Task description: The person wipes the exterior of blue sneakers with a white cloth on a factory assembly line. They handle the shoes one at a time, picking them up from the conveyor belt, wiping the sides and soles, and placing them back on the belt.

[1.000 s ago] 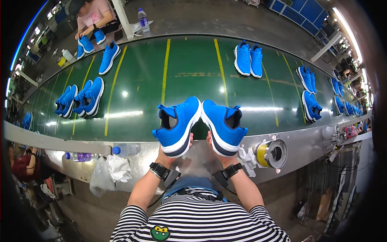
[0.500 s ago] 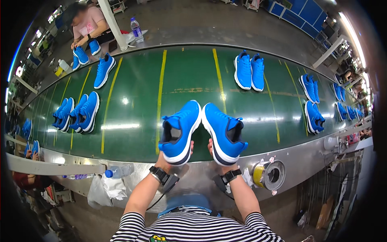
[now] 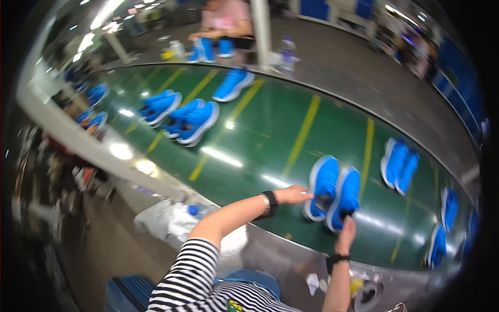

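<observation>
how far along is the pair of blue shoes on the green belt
Done: the pair of blue shoes lies side by side, soles down, on the green belt. In hand: the left hand touches the left shoe's heel and the right hand is at the right shoe's heel; whether either grips is unclear. Left: both hands are not yet clear of the pair.

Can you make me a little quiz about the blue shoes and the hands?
1. True or false: the pair of blue shoes by the hands rests on the green belt.
2. Which hand touches the heel of the nearer shoe? A) left hand B) right hand
3. What colour are the lines painted across the belt?

Key: 1 true. 2 B. 3 yellow.
</observation>
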The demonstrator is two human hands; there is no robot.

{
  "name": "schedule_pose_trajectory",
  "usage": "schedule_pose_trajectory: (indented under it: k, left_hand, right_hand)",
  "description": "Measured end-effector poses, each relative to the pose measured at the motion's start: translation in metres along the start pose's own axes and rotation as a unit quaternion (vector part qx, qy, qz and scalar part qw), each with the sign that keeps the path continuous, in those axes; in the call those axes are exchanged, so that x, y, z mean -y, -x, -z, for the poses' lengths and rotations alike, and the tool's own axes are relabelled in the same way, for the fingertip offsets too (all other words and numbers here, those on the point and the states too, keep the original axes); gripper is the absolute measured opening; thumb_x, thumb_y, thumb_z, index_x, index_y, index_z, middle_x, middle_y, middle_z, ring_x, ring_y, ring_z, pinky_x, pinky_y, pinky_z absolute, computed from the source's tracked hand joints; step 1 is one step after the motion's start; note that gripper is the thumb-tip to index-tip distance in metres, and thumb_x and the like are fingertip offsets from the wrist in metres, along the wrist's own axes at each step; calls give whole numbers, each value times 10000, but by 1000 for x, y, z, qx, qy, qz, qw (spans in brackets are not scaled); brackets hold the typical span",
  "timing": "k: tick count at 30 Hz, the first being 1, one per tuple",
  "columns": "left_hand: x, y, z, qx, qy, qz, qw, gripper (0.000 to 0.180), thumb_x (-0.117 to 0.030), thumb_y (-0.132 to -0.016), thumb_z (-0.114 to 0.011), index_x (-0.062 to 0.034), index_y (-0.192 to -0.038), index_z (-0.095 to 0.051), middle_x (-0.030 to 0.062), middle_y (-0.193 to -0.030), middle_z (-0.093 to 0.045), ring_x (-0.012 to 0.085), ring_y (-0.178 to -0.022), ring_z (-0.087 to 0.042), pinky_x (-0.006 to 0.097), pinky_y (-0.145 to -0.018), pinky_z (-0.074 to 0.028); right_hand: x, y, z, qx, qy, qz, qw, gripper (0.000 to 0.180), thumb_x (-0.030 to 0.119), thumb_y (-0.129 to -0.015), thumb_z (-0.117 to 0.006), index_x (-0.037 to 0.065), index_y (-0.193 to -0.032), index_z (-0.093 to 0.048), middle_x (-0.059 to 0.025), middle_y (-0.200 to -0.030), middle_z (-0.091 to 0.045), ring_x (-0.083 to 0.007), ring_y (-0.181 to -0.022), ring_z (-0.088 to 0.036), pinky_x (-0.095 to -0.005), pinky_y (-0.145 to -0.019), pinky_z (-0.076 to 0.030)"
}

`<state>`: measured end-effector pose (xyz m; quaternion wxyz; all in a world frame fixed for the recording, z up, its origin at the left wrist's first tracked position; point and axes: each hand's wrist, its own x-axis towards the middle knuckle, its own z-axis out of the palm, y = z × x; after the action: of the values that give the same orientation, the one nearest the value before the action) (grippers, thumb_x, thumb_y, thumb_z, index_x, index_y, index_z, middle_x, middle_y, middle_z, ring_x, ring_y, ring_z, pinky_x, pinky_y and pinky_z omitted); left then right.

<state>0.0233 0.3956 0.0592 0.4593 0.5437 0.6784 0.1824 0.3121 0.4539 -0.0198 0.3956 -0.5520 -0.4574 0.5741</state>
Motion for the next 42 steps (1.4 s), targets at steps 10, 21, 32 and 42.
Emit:
schedule_pose_trajectory:
  k: [10, 21, 32, 42]
  left_hand:
    - [159, 103, 235, -314, -445, 395, 740, 327, -238, -888, -463, -117, -1130, -646, 194, -1277, -490, 408, -1199, -420, 674, -929, -276]
    - [293, 145, 269, -186, -339, 506, 771, 670, -359, -585, -813, -310, -1212, -583, 201, -1422, -324, 382, -1332, -267, 674, -1043, -121]
    - [299, 154, 272, -252, -357, 487, 756, 478, -372, -719, -721, -226, -1166, -633, 181, -1457, -300, 354, -1369, -219, 633, -1065, -85]
    - [293, 146, 290, -146, -365, 506, 767, 614, -291, -562, -812, -162, -1139, -644, 151, -1368, -424, 311, -1302, -350, 630, -1067, -127]
  right_hand:
    - [-11, 74, 87, -129, 122, 43, 983, 238, 198, -920, -562, 2, -1050, -597, -35, -925, -603, -89, -794, -544, -227, -670, -444]
    - [-28, 142, 103, -43, 349, 26, 936, 230, 187, -915, -555, -1, -1034, -617, -118, -949, -608, -196, -863, -547, -309, -797, -441]
    - [26, 175, 73, 27, 365, 57, 929, 270, 237, -905, -574, 33, -1077, -615, -112, -980, -643, -196, -897, -576, -308, -814, -456]
    - [17, 183, 73, -8, 370, -11, 929, 184, 229, -882, -582, 65, -856, -660, -42, -771, -615, -143, -732, -545, -283, -652, -441]
